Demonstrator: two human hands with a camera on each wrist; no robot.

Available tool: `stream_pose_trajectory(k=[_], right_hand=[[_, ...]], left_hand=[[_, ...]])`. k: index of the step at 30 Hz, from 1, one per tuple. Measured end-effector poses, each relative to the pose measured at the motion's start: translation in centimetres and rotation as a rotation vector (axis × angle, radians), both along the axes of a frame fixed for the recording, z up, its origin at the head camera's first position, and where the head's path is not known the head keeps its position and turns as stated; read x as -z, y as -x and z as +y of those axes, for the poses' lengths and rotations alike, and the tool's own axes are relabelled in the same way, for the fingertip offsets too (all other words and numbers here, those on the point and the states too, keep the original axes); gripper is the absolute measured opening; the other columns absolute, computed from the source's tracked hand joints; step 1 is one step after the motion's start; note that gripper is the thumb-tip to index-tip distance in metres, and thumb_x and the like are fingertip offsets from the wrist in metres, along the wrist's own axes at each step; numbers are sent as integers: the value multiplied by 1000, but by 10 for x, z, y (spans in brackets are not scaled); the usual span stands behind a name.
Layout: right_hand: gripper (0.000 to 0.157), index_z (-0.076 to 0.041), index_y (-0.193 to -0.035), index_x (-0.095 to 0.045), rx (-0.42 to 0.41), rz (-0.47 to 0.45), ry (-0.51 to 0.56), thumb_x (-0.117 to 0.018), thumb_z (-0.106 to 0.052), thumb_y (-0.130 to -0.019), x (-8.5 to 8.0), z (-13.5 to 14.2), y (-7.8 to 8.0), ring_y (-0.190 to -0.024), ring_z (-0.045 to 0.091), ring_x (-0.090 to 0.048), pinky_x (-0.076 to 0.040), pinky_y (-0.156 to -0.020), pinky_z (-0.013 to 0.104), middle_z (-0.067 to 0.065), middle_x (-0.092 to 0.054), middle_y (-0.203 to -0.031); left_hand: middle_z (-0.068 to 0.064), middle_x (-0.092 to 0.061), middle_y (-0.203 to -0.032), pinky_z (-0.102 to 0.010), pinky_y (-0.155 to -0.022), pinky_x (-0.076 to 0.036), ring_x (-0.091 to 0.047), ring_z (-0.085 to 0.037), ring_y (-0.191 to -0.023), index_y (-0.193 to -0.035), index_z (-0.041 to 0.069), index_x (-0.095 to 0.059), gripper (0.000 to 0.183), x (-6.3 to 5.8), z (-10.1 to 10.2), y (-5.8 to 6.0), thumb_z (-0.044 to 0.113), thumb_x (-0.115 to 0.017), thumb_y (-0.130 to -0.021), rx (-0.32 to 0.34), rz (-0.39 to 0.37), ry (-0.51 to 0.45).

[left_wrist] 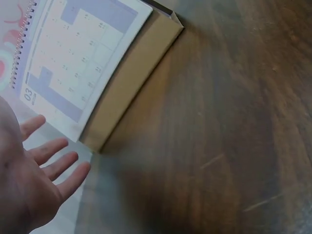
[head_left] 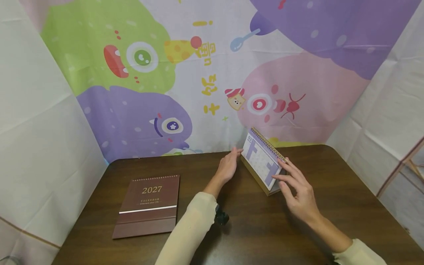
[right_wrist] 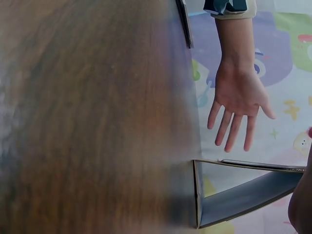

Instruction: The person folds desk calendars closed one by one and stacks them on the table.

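A standing desk calendar (head_left: 260, 162) leans back on its brown card base, spiral binding on top, its page with a purple grid marked 03. My right hand (head_left: 300, 194) is at its right side, fingers extended, fingertips right at the page's edge and the end of the binding. Off the calendar's left edge, my left hand (head_left: 228, 165) has its fingers straight and spread. The left wrist view has that palm beside the page's 03 corner. From the right wrist view, the calendar's hollow triangular side shows, with only a sliver of my right hand at the frame edge.
A maroon 2027 calendar (head_left: 149, 202) lies flat on the left of the dark wooden table (head_left: 245, 235). Behind the table hangs a cloth with cartoon monsters (head_left: 212, 136). Pale fabric walls (head_left: 39, 121) stand on both sides.
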State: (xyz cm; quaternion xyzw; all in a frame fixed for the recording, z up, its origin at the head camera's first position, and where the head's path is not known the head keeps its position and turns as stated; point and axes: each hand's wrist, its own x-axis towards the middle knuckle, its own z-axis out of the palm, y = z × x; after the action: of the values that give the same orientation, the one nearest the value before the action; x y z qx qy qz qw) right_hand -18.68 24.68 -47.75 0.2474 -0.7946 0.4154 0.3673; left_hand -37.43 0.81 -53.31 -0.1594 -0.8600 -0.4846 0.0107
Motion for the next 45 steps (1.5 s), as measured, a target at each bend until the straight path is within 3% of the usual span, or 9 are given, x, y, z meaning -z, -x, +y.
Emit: stream_pose_trajectory(k=[2, 5, 6, 11, 15, 20, 24, 36, 45], right_hand=[[37, 2, -122, -82, 3, 31, 32, -69, 17, -91, -1, 1, 0, -167, 16, -48, -33, -137, 20, 26, -68, -157], [45, 5, -132, -77, 7, 76, 80, -67, 19, -90, -1, 4, 1, -163, 14, -53, -37, -135, 21, 28, -68, -155], [48, 7, -135, -75, 7, 90, 93, -66, 19, -89, 0, 5, 1, -162, 13, -55, -38, -135, 21, 28, -68, -155], [59, 9, -148, -67, 12, 71, 129, -62, 22, -91, 2, 12, -2, -156, 6, -58, -40, -132, 19, 16, -69, -158], [60, 4, -157, -62, 41, -29, 147, -59, 20, -98, 2, 14, -9, -154, -2, -56, -38, -129, 13, 16, -69, -159], [58, -1, -163, -57, 84, -183, 163, -58, 12, -107, 4, 11, -16, -149, -16, -51, -35, -123, 4, 29, -67, -154], [53, -1, -163, -57, 104, -258, 162, -57, 7, -110, 9, 10, -18, -144, -23, -46, -31, -119, -1, 28, -65, -156], [43, -2, -159, -62, 139, -356, 150, -53, -3, -116, 11, 10, -21, -134, -23, -47, -30, -113, -3, 23, -68, -151], [43, -2, -159, -62, 117, -379, 195, -50, -4, -118, 10, 11, -17, -128, -19, -57, -43, -106, -2, 13, -71, -142]], left_hand=[[-7, -66, -166, -54, -137, -39, -55, -32, -161, -162, 23, -63, 80, -12, 1, -6, 65, -9, -120, 15, 27, -16], [-12, -57, -173, -53, -139, -36, -50, -35, -165, -165, 16, -59, 70, -40, 3, -22, 52, -16, -123, 43, 67, -29], [-13, -54, -175, -54, -140, -34, -48, -37, -166, -166, 15, -57, 67, -60, 4, -37, 49, -17, -124, 57, 62, -48], [-17, -38, -184, -58, -142, -29, -36, -38, -172, -172, 17, -48, 61, -80, 9, -47, 43, -20, -123, 89, 156, 10], [-16, -24, -190, -67, -137, -35, -31, -41, -174, -174, 26, -43, 59, -87, 12, -49, 46, -26, -122, 117, 230, 90], [-14, -18, -191, -72, -129, -43, -30, -44, -174, -175, 30, -42, 56, -94, 15, -49, 44, -32, -122, 148, 306, 169], [-12, -16, -192, -72, -129, -43, -31, -45, -173, -175, 31, -42, 55, -100, 19, -49, 43, -34, -122, 177, 340, 230], [-11, -19, -192, -63, -142, -28, -22, -41, -178, -171, 28, -50, 55, -105, 26, -47, 46, -32, -122, 220, 298, 270], [-9, -18, -192, -64, -140, -31, -25, -40, -177, -167, 28, -55, 54, -106, 29, -46, 45, -31, -122, 206, 289, 265]])
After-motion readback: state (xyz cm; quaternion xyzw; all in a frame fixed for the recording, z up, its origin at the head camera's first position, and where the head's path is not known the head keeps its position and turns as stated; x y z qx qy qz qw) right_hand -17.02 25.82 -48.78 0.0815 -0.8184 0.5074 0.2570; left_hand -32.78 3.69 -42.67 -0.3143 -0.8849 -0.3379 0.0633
